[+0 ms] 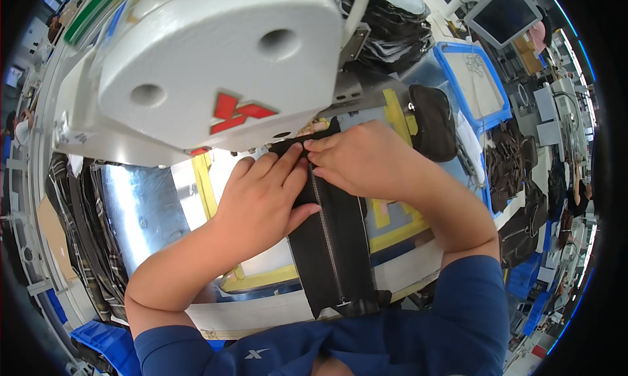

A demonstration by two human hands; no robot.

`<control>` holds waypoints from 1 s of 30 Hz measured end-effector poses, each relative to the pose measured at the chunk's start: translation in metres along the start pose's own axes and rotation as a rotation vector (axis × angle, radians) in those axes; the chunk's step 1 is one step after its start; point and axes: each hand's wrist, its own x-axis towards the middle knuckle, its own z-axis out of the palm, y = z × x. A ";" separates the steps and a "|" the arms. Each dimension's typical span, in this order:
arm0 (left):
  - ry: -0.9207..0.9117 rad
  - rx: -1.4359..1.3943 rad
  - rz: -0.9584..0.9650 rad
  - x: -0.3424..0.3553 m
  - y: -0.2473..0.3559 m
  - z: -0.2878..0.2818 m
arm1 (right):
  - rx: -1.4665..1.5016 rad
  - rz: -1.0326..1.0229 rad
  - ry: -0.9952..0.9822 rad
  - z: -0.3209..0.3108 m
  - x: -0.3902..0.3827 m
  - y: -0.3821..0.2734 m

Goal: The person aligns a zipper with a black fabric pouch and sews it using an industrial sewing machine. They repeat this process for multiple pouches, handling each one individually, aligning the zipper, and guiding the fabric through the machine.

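A white sewing machine head (216, 55) with a red emblem overhangs my hands. A long black fabric piece (347, 258) runs from under it toward me, with a metal zipper (327, 245) along its length. My left hand (265, 189) lies on the piece left of the zipper, fingers stretched and slightly apart. My right hand (360, 160) is on its upper part, fingers bent and closed on the fabric at the zipper, close to my left fingertips. The needle area is mostly hidden. Yellow tape (392, 108) marks the work plate around the piece.
A black pouch (432, 121) and a blue-framed tray (471, 82) lie at right. Dark fabric piles are at far left (85, 232), behind (386, 36) and at right (507, 167). A monitor (500, 13) stands upper right. A blue crate (104, 343) is lower left. Other people work at both edges.
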 end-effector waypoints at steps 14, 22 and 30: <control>-0.018 -0.023 -0.080 -0.007 -0.013 -0.009 | 0.089 -0.034 0.162 0.026 0.020 -0.007; 0.003 -0.048 -0.074 -0.007 -0.013 -0.011 | 0.111 -0.013 0.161 0.022 0.020 -0.009; -0.052 -0.059 -0.105 -0.006 -0.017 -0.019 | 0.145 -0.016 0.166 0.025 0.021 -0.012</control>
